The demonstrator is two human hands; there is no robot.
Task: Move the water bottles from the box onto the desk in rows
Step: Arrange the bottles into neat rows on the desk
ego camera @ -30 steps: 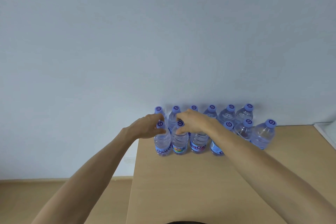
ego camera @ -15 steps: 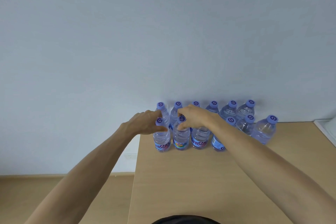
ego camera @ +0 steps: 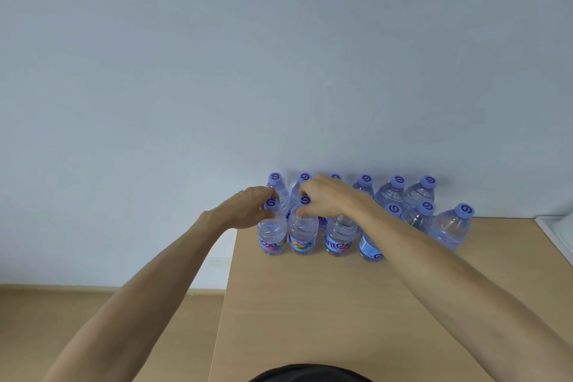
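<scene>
Twelve water bottles [ego camera: 452, 228] are counted on the worktop [ego camera: 341, 304] in two rows of six by the wall. Left hand [ego camera: 245, 211] and right hand [ego camera: 328, 197] are each curled round a front-row bottle's neck.

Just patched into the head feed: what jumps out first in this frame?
The cluster of blue-capped water bottles, standing in two rows at the far edge of the desk against the wall. Both hands reach in at that cluster's left end: the left hand grips the neck of the leftmost front bottle, and the right hand pinches the neck of the second front bottle. At the right end, one bottle stands slightly apart.
</scene>
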